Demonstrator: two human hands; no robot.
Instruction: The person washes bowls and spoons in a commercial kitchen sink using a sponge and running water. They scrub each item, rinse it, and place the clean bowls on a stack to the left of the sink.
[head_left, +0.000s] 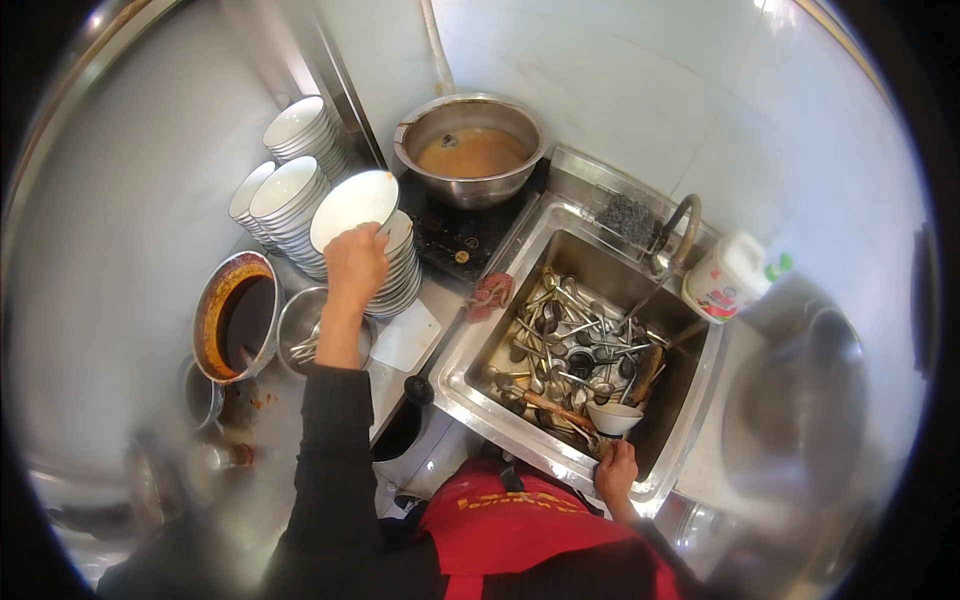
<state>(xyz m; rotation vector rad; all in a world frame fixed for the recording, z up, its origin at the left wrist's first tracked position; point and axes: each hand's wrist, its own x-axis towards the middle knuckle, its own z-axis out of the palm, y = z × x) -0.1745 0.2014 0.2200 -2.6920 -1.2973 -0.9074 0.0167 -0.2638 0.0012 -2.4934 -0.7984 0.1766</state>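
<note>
My left hand (356, 259) grips the rim of a white bowl (352, 206), tilted above the stacked white bowls (396, 281) on the counter. Low in the steel sink (461, 375), my right hand (617, 471) is at a small white bowl (615, 418); its fingers meet the bowl's base, and their grip is partly hidden. Many metal spoons (559, 326) lie jumbled in the sink beneath a thin stream from the curved faucet (690, 214). A brown-handled tool (555, 407) rests among them.
A large steel basin (480, 180) of cloudy liquid stands on a black induction cooker (442, 236). Left are a pot of dark sauce (277, 300), a steel bowl with utensils (289, 319) and a white board (405, 337). A red cloth (491, 292), steel wool (628, 217) and white jug (720, 277) border the sink.
</note>
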